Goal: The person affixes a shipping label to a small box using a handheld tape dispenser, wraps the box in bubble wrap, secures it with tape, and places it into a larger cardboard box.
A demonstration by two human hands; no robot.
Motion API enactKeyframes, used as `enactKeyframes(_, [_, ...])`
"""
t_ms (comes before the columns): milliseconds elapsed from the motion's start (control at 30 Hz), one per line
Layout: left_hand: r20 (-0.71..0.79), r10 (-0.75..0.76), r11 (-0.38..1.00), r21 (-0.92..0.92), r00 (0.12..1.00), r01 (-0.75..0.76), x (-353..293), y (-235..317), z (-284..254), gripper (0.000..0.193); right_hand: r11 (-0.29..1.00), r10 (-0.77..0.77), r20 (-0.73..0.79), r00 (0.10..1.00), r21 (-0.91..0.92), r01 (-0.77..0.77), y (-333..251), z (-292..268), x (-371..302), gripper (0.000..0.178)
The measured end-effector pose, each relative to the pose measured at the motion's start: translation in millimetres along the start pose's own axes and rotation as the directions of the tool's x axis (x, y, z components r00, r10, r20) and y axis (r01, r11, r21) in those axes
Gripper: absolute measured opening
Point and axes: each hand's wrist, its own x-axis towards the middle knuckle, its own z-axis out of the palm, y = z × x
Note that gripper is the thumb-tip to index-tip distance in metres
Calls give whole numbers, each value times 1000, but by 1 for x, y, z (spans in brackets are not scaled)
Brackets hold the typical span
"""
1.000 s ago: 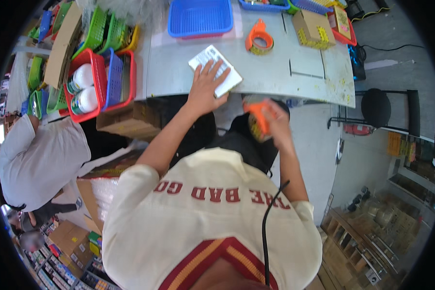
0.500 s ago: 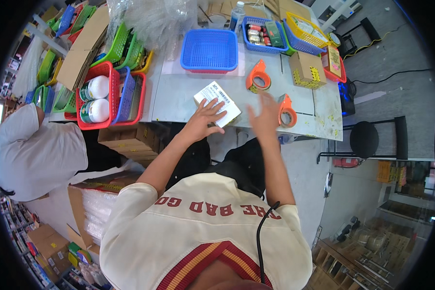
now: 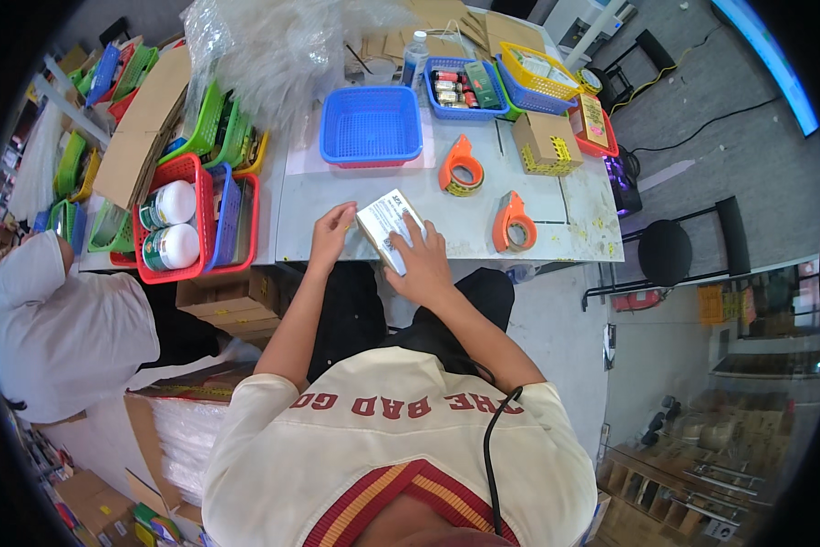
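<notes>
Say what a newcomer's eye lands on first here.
Probably the two orange tape dispensers, on the pale table to the right of the small white-labelled box near its front edge. Next, likely the blue basket beyond that box. At the left, the red basket with two white tubs also stands out.

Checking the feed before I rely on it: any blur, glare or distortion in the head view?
Head view: corners fall black, and the bright blue strip at upper right curves; head view: glints on the clear plastic; head view: box, left hand and right hand look reasonably sharp.
</notes>
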Motion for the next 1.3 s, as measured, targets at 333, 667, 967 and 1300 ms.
enactKeyframes(333, [208, -133, 978, -133, 969, 162, 4, 8, 30, 47, 995, -20, -380, 925, 84, 57, 17, -58, -53, 51])
enactKeyframes(667, [8, 118, 977, 178, 993, -117, 32, -65, 26, 23, 179, 803, -287, 522, 952, 248, 58, -119, -117, 62])
enactKeyframes(967, [11, 130, 986, 104, 992, -130, 21, -58, 25, 23, 954, 191, -686, 702, -39, -298, 50, -129, -121, 58])
enactKeyframes(1300, [8, 126, 976, 180, 992, -125, 16, -65, 20, 24, 349, 856, -334, 395, -191, -917, 125, -102, -356, 61])
